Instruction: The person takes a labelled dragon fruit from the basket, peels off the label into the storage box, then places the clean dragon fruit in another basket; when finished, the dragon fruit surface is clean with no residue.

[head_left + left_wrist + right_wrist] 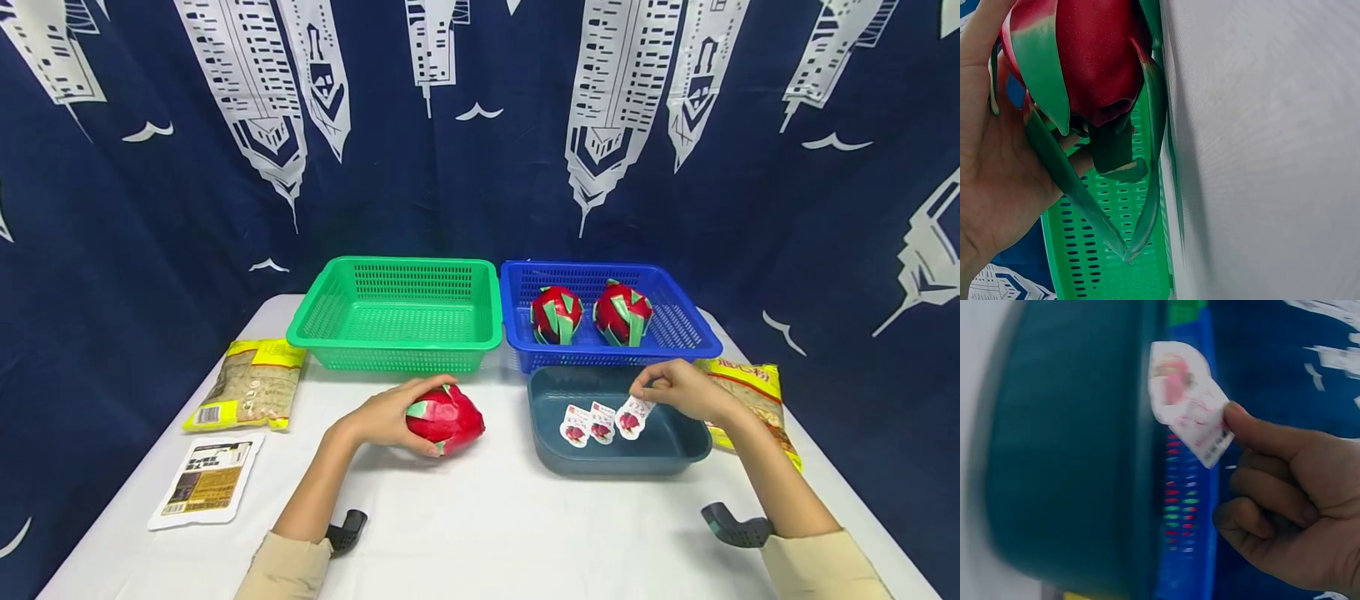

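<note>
My left hand (pixel 393 415) grips a red dragon fruit (pixel 450 421) with green scales, lying on its side on the white table. In the left wrist view the fruit's leafy end (pixel 1100 81) faces the camera, with the palm along its side. Over the dark teal bin (pixel 551 462), my right hand (pixel 686 392) pinches a white label (pixel 632 419) printed with a dragon fruit. The right wrist view has that label (pixel 1191 403) between thumb and forefinger, the other fingers curled. Two similar labels, a left one (pixel 575 427) and a middle one (pixel 602 423), lie in the bin.
Behind the left hand stands a green basket (pixel 405 358). A blue basket (pixel 600 360) beside it holds two dragon fruits (pixel 557 315). At left lie a yellow-edged bag (pixel 251 387) and a white packet (pixel 208 482). Another yellow bag (pixel 750 400) is partly behind the right arm.
</note>
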The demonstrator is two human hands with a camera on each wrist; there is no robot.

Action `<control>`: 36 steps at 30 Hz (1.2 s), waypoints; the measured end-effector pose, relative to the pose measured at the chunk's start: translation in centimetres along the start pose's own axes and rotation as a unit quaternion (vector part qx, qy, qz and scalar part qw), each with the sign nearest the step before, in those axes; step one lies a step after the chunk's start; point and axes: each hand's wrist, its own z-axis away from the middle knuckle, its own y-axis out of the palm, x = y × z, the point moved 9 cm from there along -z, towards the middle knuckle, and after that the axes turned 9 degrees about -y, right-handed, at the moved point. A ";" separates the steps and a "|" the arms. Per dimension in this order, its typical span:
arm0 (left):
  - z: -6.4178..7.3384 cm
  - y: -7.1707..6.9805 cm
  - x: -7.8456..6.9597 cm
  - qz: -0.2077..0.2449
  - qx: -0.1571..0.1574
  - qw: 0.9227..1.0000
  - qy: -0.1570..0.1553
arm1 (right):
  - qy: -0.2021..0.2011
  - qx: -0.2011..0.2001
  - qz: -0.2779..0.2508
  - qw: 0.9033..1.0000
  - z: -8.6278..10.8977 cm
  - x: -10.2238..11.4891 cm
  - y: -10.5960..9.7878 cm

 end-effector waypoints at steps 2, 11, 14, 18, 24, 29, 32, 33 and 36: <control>0.0 0.0 0.1 -0.001 -0.002 1.000 -0.001 | -0.018 0.026 0.023 0.999 -0.6 -0.6 0.9; 0.1 0.3 0.1 0.017 -0.002 1.000 -0.002 | -0.019 0.008 0.119 0.993 -1.8 -3.8 3.3; 0.1 0.3 0.1 0.021 -0.001 1.000 -0.001 | -0.011 0.014 0.138 0.990 -1.7 -4.6 3.9; 0.1 0.1 0.0 0.028 -0.004 1.000 0.003 | 0.007 0.026 0.147 0.989 -1.4 -5.1 4.4; 0.1 0.0 0.1 0.031 -0.005 1.000 0.000 | -0.007 0.031 0.167 0.986 -0.9 -4.6 4.6; 0.2 0.1 0.2 0.032 0.000 0.999 -0.005 | -0.025 0.021 0.180 0.983 -0.5 -4.2 4.6; 0.1 0.1 0.3 0.033 0.002 0.999 -0.004 | -0.029 -0.008 0.182 0.983 -0.3 -3.8 4.1; 0.1 0.1 0.3 0.033 0.002 0.999 -0.005 | -0.030 -0.017 0.181 0.983 -0.3 -3.6 3.9; 0.0 0.0 0.3 0.036 0.000 0.999 -0.002 | -0.033 -0.018 0.175 0.984 -0.3 -3.5 3.8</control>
